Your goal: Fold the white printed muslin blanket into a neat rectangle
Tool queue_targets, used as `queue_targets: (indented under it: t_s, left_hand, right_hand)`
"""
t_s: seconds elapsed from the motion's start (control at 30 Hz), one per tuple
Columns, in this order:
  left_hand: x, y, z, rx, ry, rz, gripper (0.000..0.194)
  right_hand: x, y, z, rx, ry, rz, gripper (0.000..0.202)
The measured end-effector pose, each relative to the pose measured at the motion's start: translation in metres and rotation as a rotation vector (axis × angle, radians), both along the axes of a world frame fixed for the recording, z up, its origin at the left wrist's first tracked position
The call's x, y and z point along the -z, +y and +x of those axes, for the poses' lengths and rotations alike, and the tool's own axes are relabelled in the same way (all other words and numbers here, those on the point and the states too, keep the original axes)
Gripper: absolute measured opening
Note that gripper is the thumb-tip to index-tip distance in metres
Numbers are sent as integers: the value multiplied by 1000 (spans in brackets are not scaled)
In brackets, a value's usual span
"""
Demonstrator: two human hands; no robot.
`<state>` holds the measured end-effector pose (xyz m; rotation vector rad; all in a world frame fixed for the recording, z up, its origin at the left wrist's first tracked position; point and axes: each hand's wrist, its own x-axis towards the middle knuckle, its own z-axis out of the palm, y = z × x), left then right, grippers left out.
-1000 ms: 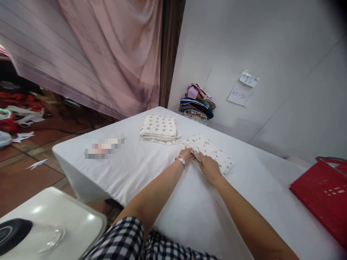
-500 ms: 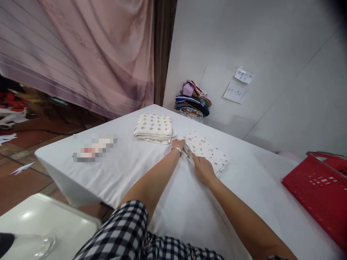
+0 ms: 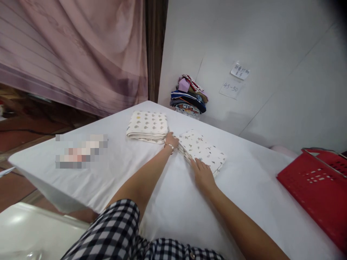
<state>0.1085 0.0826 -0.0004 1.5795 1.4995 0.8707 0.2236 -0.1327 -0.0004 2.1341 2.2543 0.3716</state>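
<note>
A folded white cloth (image 3: 204,148) with small scattered prints lies on the white-covered table (image 3: 252,187). My left hand (image 3: 171,141), with a bracelet at the wrist, is at this cloth's left corner, its fingers stretched out. My right hand (image 3: 202,174) rests with extended fingers along the near edge, fingertips touching the layers. Left of them sits a second folded cloth (image 3: 148,122), cream with rows of grey motifs and one yellow one. My left fingertips come close to its right side; whether they touch it I cannot tell.
A red plastic basket (image 3: 306,187) stands at the right. A pile of folded fabrics (image 3: 188,94) rises behind the table's far edge against the wall. A blurred-out object (image 3: 84,150) lies on the left. A pale chair or stool (image 3: 35,227) is at lower left.
My right hand's fingers have loosened from the cloth's near edge and now lie flatter along it. My left hand has shifted slightly off the corner, toward the other cloth. The view has turned slightly.
</note>
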Motion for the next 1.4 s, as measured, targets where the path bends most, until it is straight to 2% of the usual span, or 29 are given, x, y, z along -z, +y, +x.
queue_targets:
  t_s: [0.13, 0.3, 0.4, 0.5, 0.57, 0.67, 0.73, 0.87, 0.97, 1.0, 1.07, 1.17, 1.27, 1.33, 1.4]
  left_hand:
    - [-4, -11, -2, 98, 104, 163, 55]
    - [-22, -16, 0, 158, 226, 314, 45]
    - [-28, -23, 9, 298, 322, 504, 38]
    - [-18, -31, 15, 520, 399, 583, 37]
    - [-6, -35, 14, 591, 471, 555, 37]
    - [10, -35, 8, 582, 519, 534, 38]
    - [15, -34, 6, 570, 511, 544, 38]
    - [15, -30, 6, 585, 541, 538, 41]
    - [10, -27, 5, 610, 564, 502, 44]
    - [9, -26, 4, 587, 561, 495, 44]
    - [6, -22, 1, 463, 549, 482, 44]
    - [1, -15, -1, 246, 512, 349, 49]
    - [-3, -6, -1, 163, 492, 174, 58]
    - [-6, 1, 0, 126, 495, 113, 59]
    - [-9, 7, -1, 103, 496, 62, 58]
  right_hand:
    - [9, -3, 2, -2, 10, 17, 60]
    - [10, -3, 0, -12, 23, 9, 61]
    - [8, -3, -2, -24, 31, 5, 60]
    - [8, -3, -2, -27, 35, -6, 59]
    - [10, -5, -2, -35, 39, -10, 60]
    - [14, -8, -2, -61, 60, 21, 59]
    - [15, -11, -1, -79, 98, 52, 58]
    - [13, -20, 8, -189, 282, 77, 58]
    - [10, -28, 28, -268, 489, 92, 54]
    - [8, -29, 37, -251, 553, 108, 51]
    - [5, -27, 60, -141, 650, 159, 42]
    - [-4, -10, 101, 129, 707, 219, 38]
    - [-14, 17, 140, 401, 698, 124, 40]
    - [-18, 35, 160, 490, 703, 57, 42]
    - [-20, 50, 175, 518, 725, 8, 45]
